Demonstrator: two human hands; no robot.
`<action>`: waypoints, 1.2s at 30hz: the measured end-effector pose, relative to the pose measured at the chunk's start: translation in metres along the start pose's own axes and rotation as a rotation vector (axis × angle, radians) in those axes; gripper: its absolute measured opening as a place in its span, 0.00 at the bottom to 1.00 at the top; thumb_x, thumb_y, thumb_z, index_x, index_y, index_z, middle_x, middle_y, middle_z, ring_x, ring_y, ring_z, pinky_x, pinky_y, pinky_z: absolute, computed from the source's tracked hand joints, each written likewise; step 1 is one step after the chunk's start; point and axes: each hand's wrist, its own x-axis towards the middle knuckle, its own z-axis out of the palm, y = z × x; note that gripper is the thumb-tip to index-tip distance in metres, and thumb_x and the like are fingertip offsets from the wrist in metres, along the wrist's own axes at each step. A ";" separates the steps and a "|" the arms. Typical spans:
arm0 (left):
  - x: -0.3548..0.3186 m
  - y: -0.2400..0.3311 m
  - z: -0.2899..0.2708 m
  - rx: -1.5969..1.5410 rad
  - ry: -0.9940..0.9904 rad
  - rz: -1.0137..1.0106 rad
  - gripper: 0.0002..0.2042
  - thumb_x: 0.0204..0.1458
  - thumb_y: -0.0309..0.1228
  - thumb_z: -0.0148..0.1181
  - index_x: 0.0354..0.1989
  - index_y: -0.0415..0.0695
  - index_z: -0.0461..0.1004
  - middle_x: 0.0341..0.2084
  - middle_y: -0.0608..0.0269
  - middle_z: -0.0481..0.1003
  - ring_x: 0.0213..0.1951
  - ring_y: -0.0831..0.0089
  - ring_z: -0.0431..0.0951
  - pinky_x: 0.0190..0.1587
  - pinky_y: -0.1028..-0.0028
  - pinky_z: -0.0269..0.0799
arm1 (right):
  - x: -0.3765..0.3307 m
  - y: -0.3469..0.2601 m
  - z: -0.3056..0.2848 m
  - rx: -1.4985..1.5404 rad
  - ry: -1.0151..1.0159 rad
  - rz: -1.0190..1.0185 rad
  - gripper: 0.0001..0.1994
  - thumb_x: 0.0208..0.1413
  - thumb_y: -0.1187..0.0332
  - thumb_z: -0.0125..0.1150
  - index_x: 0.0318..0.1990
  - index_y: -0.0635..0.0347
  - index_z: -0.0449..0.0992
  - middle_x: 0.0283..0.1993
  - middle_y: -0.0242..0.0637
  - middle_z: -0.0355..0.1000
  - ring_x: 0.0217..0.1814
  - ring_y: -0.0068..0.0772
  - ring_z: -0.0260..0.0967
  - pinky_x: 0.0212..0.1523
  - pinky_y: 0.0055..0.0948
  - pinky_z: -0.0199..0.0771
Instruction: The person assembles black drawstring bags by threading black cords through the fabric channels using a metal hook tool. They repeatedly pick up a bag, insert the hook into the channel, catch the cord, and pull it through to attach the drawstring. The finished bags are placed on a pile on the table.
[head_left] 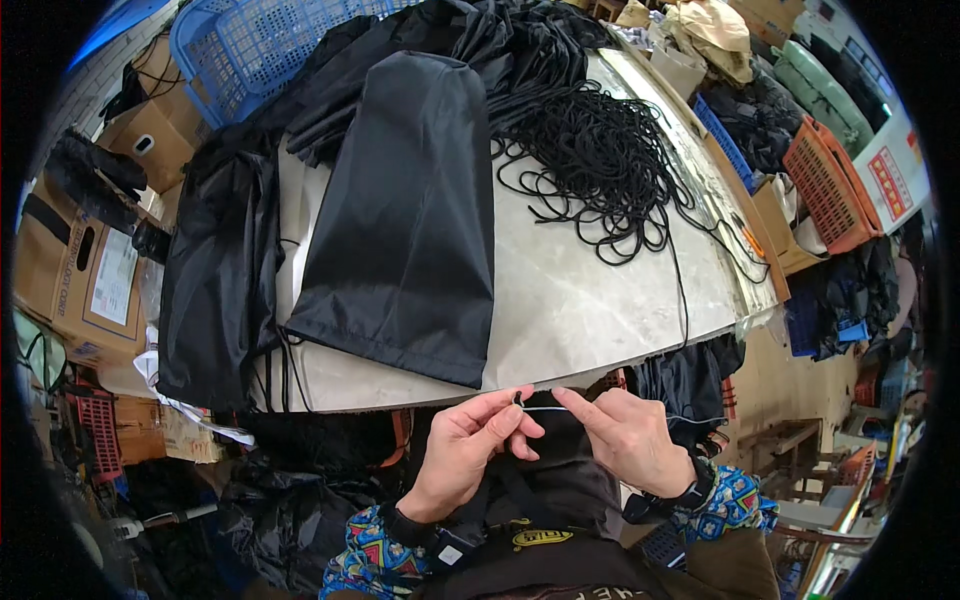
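Observation:
My left hand (468, 448) is closed in front of the table's near edge, pinching a short bit of black cord (518, 399) between thumb and forefinger. A thin pale wire-like strip (545, 408) runs from that cord across to my right hand (632, 436), whose fingers are curled closed around it. Beyond my hands a black drawstring-type fabric bag (410, 220) lies flat on the table (590, 310), its wide hemmed end toward me. Another black bag (220, 270) hangs over the left edge, with cord ends dangling beside it.
A tangled heap of black cord (600, 160) lies at the table's right, one strand trailing over the near edge. More black fabric (400, 50) is piled behind, next to a blue plastic basket (265, 60). Cardboard boxes (85, 280) stand left; an orange crate (830, 185) stands right.

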 end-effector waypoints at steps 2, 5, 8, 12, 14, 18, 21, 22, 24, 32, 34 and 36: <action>0.000 0.000 -0.001 -0.022 0.013 -0.012 0.12 0.59 0.28 0.50 0.47 0.33 0.71 0.27 0.58 0.75 0.21 0.79 0.72 0.25 0.76 0.74 | 0.002 -0.002 -0.004 0.018 -0.052 -0.015 0.29 0.37 0.78 0.59 0.54 0.57 0.71 0.21 0.30 0.59 0.23 0.29 0.63 0.20 0.29 0.63; 0.002 -0.001 -0.007 -0.054 -0.005 -0.028 0.10 0.59 0.28 0.50 0.43 0.34 0.71 0.26 0.60 0.74 0.15 0.80 0.69 0.15 0.81 0.65 | 0.001 -0.003 -0.003 0.030 -0.098 -0.030 0.27 0.38 0.77 0.59 0.52 0.58 0.72 0.20 0.30 0.58 0.23 0.29 0.63 0.20 0.30 0.63; -0.002 -0.009 0.005 0.147 0.162 0.140 0.08 0.59 0.28 0.49 0.40 0.36 0.71 0.25 0.61 0.73 0.10 0.81 0.64 0.10 0.83 0.56 | -0.002 -0.002 -0.003 0.050 -0.100 -0.108 0.24 0.38 0.75 0.60 0.49 0.58 0.72 0.20 0.30 0.58 0.23 0.28 0.63 0.19 0.29 0.62; 0.007 -0.016 -0.001 0.010 0.270 0.240 0.07 0.59 0.29 0.50 0.39 0.38 0.71 0.25 0.63 0.73 0.14 0.83 0.66 0.13 0.84 0.57 | -0.009 -0.022 -0.008 0.174 -0.025 -0.275 0.16 0.36 0.72 0.61 0.39 0.55 0.77 0.29 0.28 0.67 0.31 0.29 0.65 0.29 0.28 0.64; 0.017 -0.037 -0.006 0.220 0.223 0.173 0.09 0.59 0.30 0.51 0.40 0.37 0.71 0.23 0.66 0.73 0.20 0.83 0.69 0.23 0.82 0.65 | -0.007 -0.040 -0.024 0.391 -0.036 -0.228 0.09 0.41 0.70 0.64 0.33 0.55 0.77 0.51 0.37 0.70 0.50 0.40 0.66 0.47 0.34 0.62; 0.019 -0.085 -0.007 0.724 0.027 0.174 0.10 0.56 0.31 0.54 0.43 0.38 0.72 0.23 0.57 0.76 0.27 0.74 0.77 0.32 0.74 0.72 | 0.018 -0.037 -0.041 1.040 -0.201 -0.149 0.12 0.59 0.64 0.54 0.29 0.62 0.77 0.52 0.50 0.70 0.60 0.51 0.62 0.59 0.50 0.54; 0.000 -0.081 -0.012 0.481 0.280 0.139 0.11 0.57 0.33 0.55 0.42 0.38 0.72 0.22 0.59 0.75 0.20 0.77 0.74 0.22 0.77 0.68 | 0.004 -0.020 -0.037 1.532 -0.362 0.067 0.13 0.62 0.69 0.48 0.33 0.72 0.73 0.37 0.52 0.73 0.44 0.50 0.71 0.44 0.43 0.72; -0.006 -0.069 -0.017 0.262 0.365 0.087 0.12 0.57 0.34 0.55 0.42 0.38 0.72 0.20 0.60 0.74 0.15 0.79 0.71 0.17 0.80 0.64 | 0.000 -0.014 -0.038 1.683 -0.351 0.100 0.12 0.62 0.72 0.47 0.34 0.75 0.71 0.31 0.53 0.73 0.37 0.50 0.74 0.37 0.40 0.78; -0.005 -0.042 -0.026 0.032 0.534 0.092 0.13 0.58 0.35 0.55 0.41 0.37 0.72 0.17 0.65 0.71 0.10 0.84 0.62 0.11 0.84 0.55 | 0.002 -0.007 -0.041 1.694 -0.361 0.136 0.13 0.64 0.69 0.43 0.32 0.70 0.69 0.31 0.44 0.71 0.26 0.26 0.66 0.26 0.23 0.66; 0.027 -0.021 -0.010 -0.126 0.458 0.079 0.13 0.57 0.35 0.57 0.23 0.44 0.67 0.16 0.66 0.69 0.11 0.84 0.61 0.13 0.84 0.52 | 0.030 -0.002 0.016 0.602 -0.095 0.323 0.12 0.53 0.67 0.62 0.41 0.65 0.74 0.23 0.35 0.65 0.21 0.25 0.60 0.23 0.26 0.63; 0.018 -0.014 -0.003 -0.125 0.400 0.055 0.13 0.57 0.35 0.56 0.23 0.44 0.67 0.16 0.66 0.69 0.14 0.84 0.65 0.14 0.85 0.54 | 0.033 -0.008 0.027 0.528 -0.009 0.266 0.13 0.47 0.68 0.68 0.38 0.65 0.74 0.22 0.37 0.63 0.20 0.31 0.61 0.22 0.28 0.64; 0.012 -0.008 -0.003 -0.112 0.317 0.020 0.13 0.58 0.36 0.56 0.23 0.44 0.67 0.15 0.67 0.70 0.14 0.84 0.67 0.14 0.85 0.54 | 0.035 -0.009 0.036 0.538 0.023 0.217 0.08 0.47 0.72 0.65 0.31 0.64 0.72 0.22 0.39 0.63 0.20 0.36 0.63 0.21 0.30 0.63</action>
